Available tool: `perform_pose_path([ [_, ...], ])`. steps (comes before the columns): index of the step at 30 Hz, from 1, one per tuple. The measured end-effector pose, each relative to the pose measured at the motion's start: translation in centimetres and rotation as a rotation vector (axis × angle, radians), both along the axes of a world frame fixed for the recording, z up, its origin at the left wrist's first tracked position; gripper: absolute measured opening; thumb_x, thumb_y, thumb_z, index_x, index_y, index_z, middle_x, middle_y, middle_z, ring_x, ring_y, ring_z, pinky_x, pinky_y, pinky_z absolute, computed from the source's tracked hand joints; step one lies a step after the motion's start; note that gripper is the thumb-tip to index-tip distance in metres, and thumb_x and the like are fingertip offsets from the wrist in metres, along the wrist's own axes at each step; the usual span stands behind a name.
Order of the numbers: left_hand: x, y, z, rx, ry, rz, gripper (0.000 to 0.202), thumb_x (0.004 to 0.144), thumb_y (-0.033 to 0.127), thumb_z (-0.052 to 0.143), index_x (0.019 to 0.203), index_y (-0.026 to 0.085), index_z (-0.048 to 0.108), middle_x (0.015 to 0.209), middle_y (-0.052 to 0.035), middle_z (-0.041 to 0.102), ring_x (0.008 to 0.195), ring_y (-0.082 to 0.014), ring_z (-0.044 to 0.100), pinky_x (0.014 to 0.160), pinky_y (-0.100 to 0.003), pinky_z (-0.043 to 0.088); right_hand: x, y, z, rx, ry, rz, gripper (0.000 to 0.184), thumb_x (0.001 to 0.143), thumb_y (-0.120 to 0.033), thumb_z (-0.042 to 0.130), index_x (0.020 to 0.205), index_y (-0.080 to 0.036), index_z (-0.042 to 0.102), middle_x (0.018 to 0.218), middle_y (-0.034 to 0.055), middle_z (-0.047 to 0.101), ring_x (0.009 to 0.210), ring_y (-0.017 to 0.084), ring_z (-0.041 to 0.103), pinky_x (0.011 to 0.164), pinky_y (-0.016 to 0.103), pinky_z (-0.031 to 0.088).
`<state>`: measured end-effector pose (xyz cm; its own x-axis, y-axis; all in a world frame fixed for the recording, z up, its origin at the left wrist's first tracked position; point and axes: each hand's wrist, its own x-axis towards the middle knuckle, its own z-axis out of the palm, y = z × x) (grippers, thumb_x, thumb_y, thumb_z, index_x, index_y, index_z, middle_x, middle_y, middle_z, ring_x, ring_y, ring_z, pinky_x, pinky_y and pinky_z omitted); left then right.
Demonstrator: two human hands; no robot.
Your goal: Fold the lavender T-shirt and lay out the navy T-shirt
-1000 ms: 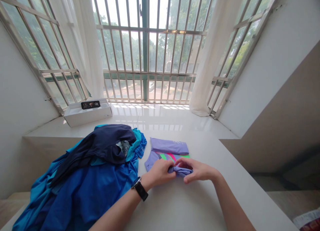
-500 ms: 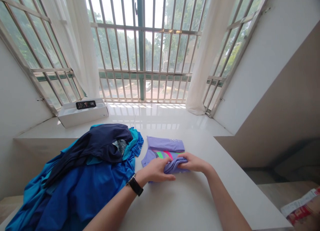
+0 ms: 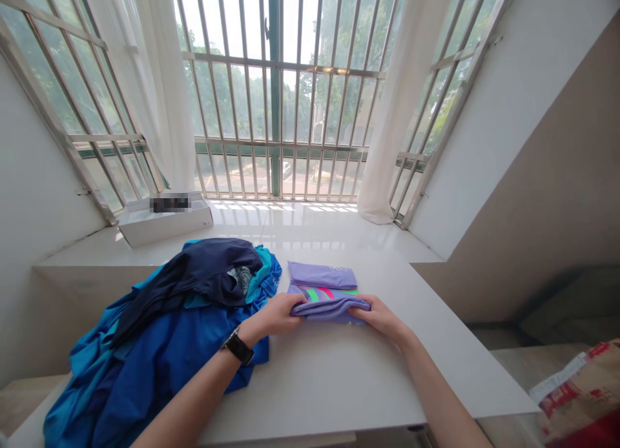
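Observation:
A folded lavender shirt (image 3: 323, 293) with a bright green and pink stripe lies on the white tabletop (image 3: 329, 383). My left hand (image 3: 274, 317) and my right hand (image 3: 380, 317) pinch opposite ends of its lower folded part, which lies across the front of the shirt. The stripe shows just above that fold. To the left of my left hand lies a heap of blue clothes (image 3: 165, 351), topped by a navy garment (image 3: 208, 270). A black wristwatch (image 3: 238, 346) sits on my left wrist.
A white box (image 3: 165, 222) stands on the far left of the sill, with a blurred object on it. Barred windows (image 3: 276, 112) and white curtains (image 3: 397, 112) close off the far side. The table's front edge runs below my arms. A printed parcel (image 3: 578, 390) sits at lower right.
My hands have moved apart, and the bunched lavender fabric between them now lies stretched flat across the shirt's front. The view has shifted slightly.

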<state>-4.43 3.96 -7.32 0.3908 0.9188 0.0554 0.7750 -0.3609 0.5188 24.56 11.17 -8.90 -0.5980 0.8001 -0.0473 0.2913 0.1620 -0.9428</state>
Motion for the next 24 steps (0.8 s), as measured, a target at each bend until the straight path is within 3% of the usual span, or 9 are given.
perform_pose_path([
  [2, -0.5, 0.4, -0.5, -0.033, -0.135, 0.008, 0.012, 0.084, 0.022, 0.048, 0.081, 0.018, 0.059, 0.07, 0.0012, 0.056, 0.068, -0.0145, 0.052, 0.061, -0.023, 0.036, 0.0, 0.1, -0.1, 0.03, 0.004, -0.019, 0.038, 0.079, -0.049, 0.068, 0.095, -0.016, 0.074, 0.091, 0.0049, 0.071, 0.083, 0.021, 0.061, 0.076, 0.032, 0.047],
  [4, -0.8, 0.7, -1.0, -0.046, -0.223, 0.02, 0.02, 0.088, 0.027, 0.047, 0.073, 0.017, 0.054, 0.065, 0.0028, 0.048, 0.063, -0.0128, 0.045, 0.058, -0.023, 0.033, 0.1, 0.4, -0.2, 0.043, 0.011, -0.02, 0.04, 0.078, -0.05, 0.069, 0.097, -0.015, 0.074, 0.094, 0.0059, 0.072, 0.086, 0.023, 0.061, 0.079, 0.034, 0.047],
  [10, -0.9, 0.8, -1.2, -0.095, -0.323, 0.038, 0.031, 0.092, 0.038, 0.045, 0.071, 0.017, 0.052, 0.063, 0.0036, 0.039, 0.061, -0.0114, 0.035, 0.056, -0.023, 0.029, 0.4, 1.1, -0.4, 0.044, 0.011, -0.031, 0.044, 0.081, -0.053, 0.067, 0.105, -0.017, 0.072, 0.102, 0.0076, 0.072, 0.094, 0.025, 0.062, 0.086, 0.038, 0.048],
  [14, -0.7, 1.2, -1.5, -0.097, -0.36, 0.129, 0.036, 0.091, 0.043, 0.045, 0.067, 0.016, 0.051, 0.061, 0.003, 0.038, 0.06, -0.0118, 0.035, 0.054, -0.023, 0.028, 0.3, 1.1, -0.3, 0.048, 0.01, -0.033, 0.044, 0.083, -0.055, 0.065, 0.106, -0.018, 0.071, 0.103, 0.0074, 0.072, 0.096, 0.025, 0.062, 0.086, 0.037, 0.048],
  [19, -0.6, 1.5, -2.3, -0.019, -0.32, 0.258, 0.041, 0.093, 0.044, 0.041, 0.065, 0.017, 0.053, 0.058, 0.0027, 0.043, 0.059, -0.0126, 0.04, 0.056, -0.024, 0.027, 0.2, 1.1, -0.6, 0.061, -0.06, -0.13, 0.046, 0.081, -0.06, 0.062, 0.095, -0.018, 0.071, 0.089, 0.0048, 0.07, 0.082, 0.022, 0.061, 0.073, 0.032, 0.049],
  [24, -0.7, 1.4, -2.6, 0.045, -0.072, 0.42, 0.041, 0.095, 0.041, 0.047, 0.061, 0.018, 0.055, 0.056, 0.0002, 0.052, 0.058, -0.0146, 0.049, 0.057, -0.025, 0.026, 0.4, 1.2, -1.4, 0.11, -0.18, -0.235, 0.047, 0.081, -0.063, 0.059, 0.083, -0.017, 0.069, 0.072, 0.0015, 0.065, 0.068, 0.018, 0.057, 0.061, 0.027, 0.043],
])
